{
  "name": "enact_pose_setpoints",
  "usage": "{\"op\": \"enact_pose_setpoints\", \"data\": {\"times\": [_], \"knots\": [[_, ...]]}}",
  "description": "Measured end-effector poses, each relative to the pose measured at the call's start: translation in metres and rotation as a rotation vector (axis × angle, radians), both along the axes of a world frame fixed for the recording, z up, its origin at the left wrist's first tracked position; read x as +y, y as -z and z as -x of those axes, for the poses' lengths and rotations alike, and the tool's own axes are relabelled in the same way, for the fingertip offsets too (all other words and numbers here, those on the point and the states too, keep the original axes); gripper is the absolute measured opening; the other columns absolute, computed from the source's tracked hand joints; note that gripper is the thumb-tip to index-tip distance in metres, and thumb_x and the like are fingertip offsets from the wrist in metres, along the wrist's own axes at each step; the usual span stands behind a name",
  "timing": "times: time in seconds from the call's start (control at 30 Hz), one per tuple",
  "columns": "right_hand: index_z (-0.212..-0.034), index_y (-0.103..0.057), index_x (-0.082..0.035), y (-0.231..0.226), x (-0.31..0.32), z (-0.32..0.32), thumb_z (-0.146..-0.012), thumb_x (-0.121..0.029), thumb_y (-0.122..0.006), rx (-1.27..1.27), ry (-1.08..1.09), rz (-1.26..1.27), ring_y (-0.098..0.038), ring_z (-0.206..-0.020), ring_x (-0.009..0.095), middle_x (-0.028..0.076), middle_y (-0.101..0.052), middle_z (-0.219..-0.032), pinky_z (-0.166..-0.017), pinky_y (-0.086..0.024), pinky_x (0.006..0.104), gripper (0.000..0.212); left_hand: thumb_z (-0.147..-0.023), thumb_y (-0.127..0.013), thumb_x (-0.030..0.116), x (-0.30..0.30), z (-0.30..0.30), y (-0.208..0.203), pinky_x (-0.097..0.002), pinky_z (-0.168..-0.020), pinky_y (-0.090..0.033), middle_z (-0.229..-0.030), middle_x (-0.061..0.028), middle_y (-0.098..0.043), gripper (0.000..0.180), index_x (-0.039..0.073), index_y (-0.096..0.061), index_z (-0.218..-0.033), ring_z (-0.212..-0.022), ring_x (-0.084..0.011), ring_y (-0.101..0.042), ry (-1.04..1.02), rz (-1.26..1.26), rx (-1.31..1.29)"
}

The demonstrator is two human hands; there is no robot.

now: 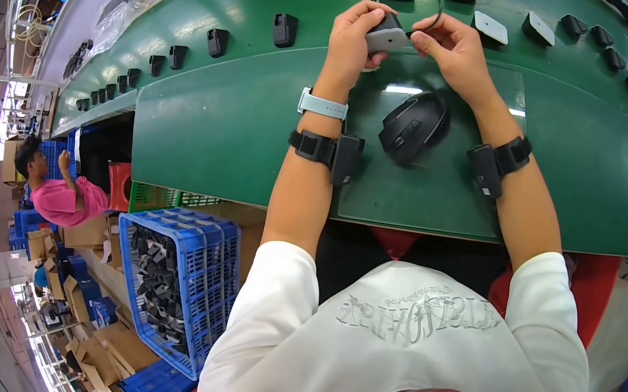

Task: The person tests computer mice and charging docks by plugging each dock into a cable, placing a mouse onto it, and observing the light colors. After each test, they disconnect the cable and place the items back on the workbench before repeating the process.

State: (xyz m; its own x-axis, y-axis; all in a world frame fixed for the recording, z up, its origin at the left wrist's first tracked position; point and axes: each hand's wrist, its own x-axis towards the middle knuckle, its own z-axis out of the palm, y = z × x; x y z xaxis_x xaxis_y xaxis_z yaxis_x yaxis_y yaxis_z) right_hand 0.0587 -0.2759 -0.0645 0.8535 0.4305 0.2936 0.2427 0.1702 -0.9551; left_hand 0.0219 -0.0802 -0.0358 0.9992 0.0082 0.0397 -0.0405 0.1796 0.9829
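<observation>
A grey-and-black device (387,40) is sitting near 12 o'clock, the left hand (350,35) gripping its sides with curled fingers. At the device's 3 o'clock, the right hand (458,55) is pinching a black cable (441,7), fingertips nearly meeting. At 5 o'clock, 1 black mouse (413,128) is lying on a glossy sheet (375,193).

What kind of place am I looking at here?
Probably a factory assembly or testing floor: small dark devices sit spaced along a long green workbench, a blue crate is filled with similar-looking pieces, and cardboard boxes are piled behind.
</observation>
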Motion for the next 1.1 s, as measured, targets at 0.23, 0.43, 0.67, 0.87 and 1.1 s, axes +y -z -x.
{"op": "enact_pose_setpoints", "data": {"times": [0.23, 0.43, 0.67, 0.87, 1.1], "knots": [[-0.104, -0.065, 0.001, 0.009, 0.006, -0.001, -0.096, -0.005, -0.07, 0.043, -0.035, -0.063, -0.059, -0.096, 0.009, 0.002, -0.064, -0.106, -0.09, -0.05, 0.0255, 0.011, -0.103, -0.046, 0.025, -0.005, 0.004, -0.007, -0.0227, -0.036, -0.027, -0.068, -0.0029, -0.058, 0.028, 0.005, -0.066, -0.106, -0.043, -0.0091, -0.047, 0.005, -0.045, -0.039], [-0.118, -0.064, -0.004, -0.011, -0.012, -0.004, -0.081, -0.009, -0.076, 0.05, -0.355, 0.055, -0.06, -0.097, 0.012, 0.003, -0.065, -0.107, -0.092, -0.048, 0.0275, 0.039, -0.111, -0.039, 0.031, 0.002, -0.002, 0.013, -0.0329, -0.046, -0.044, -0.093, -0.0149, -0.066, 0.032, 0.007, -0.048, -0.13, -0.058, -0.0223, -0.058, 0.007, 0.172, -0.136], [-0.146, -0.052, -0.011, -0.03, -0.024, 0.009, -0.061, -0.01, -0.08, -0.384, -0.702, 0.647, -0.056, -0.12, 0.023, 0.006, -0.064, -0.127, -0.113, -0.039, 0.0363, 0.089, -0.113, -0.034, 0.029, 0.029, -0.028, 0.05, -0.0433, -0.076, -0.051, -0.114, -0.0184, -0.062, 0.031, 0.008, -0.045, -0.132, -0.087, -0.03, -0.06, -0.263, 0.793, -0.169], [-0.142, -0.056, -0.009, -0.029, -0.009, 0.022, -0.065, -0.016, -0.083, -0.259, -0.529, 0.465, -0.048, -0.127, 0.028, 0.007, -0.061, -0.132, -0.114, -0.037, 0.0396, 0.082, -0.111, -0.041, 0.027, 0.022, -0.029, 0.055, -0.0498, -0.09, -0.055, -0.119, -0.014, -0.063, 0.029, 0.006, -0.049, -0.129, -0.101, -0.0337, -0.065, -0.236, 0.677, -0.21], [-0.133, -0.06, -0.006, -0.024, -0.01, 0.014, -0.064, -0.013, -0.084, -0.261, -0.446, 0.471, -0.055, -0.12, 0.023, 0.007, -0.061, -0.127, -0.107, -0.042, 0.0344, 0.073, -0.109, -0.048, 0.025, 0.022, -0.025, 0.043, -0.0454, -0.097, -0.055, -0.118, -0.0133, -0.065, 0.031, -0.001, -0.058, -0.123, -0.108, -0.0293, -0.065, -0.089, 0.589, -0.282]]}}
